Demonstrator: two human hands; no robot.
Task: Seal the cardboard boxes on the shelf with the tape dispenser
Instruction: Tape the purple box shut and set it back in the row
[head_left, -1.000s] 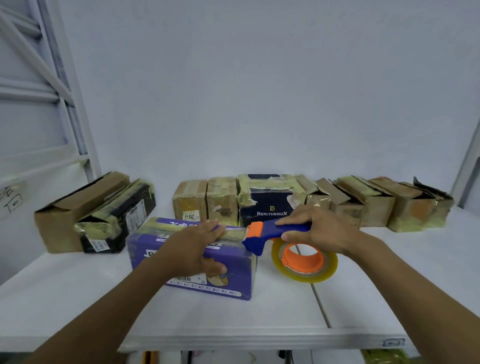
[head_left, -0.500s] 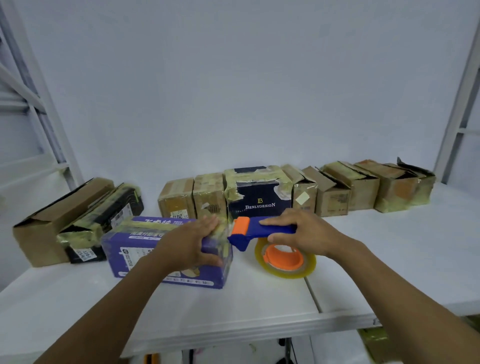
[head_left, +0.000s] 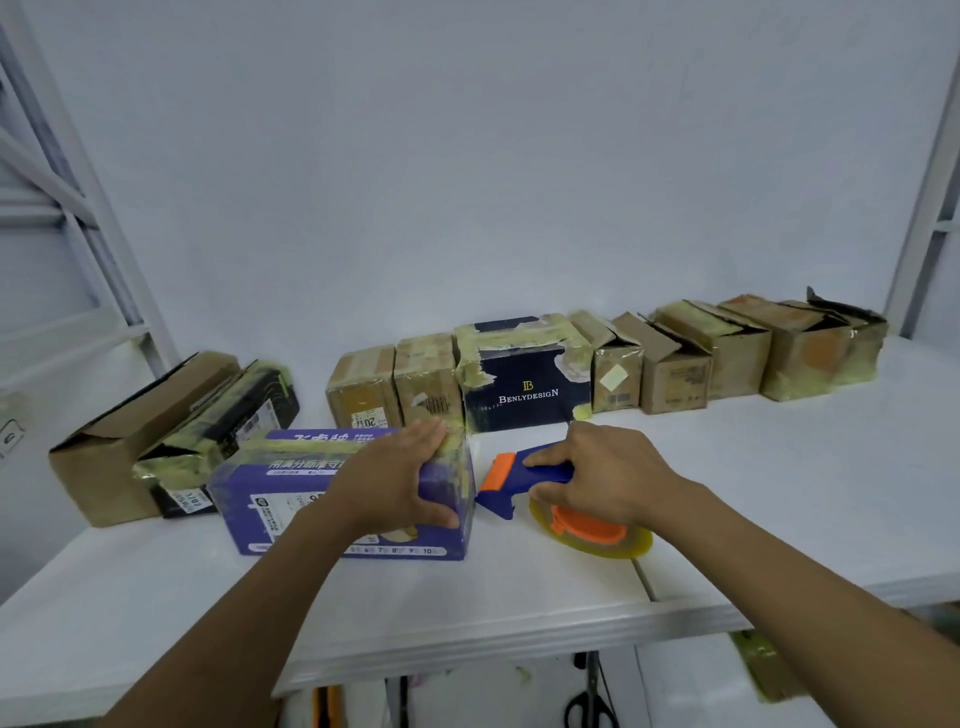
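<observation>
White shelf (head_left: 779, 493) bore the purple box (head_left: 270, 493), long axis left-right; left hand (head_left: 395, 483) clasped its right end, right hand (head_left: 608, 473) gripped the left-pointing tape dispenser (head_left: 551, 474).

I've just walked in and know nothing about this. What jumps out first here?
Front and centre, a left hand grips the right end of a purple box, while the right hand grips a blue and orange tape dispenser just beside it on the white shelf. Behind them, a row of cardboard boxes patched with yellowish tape lines the wall, with a dark blue Benlydesign box in its middle.
</observation>
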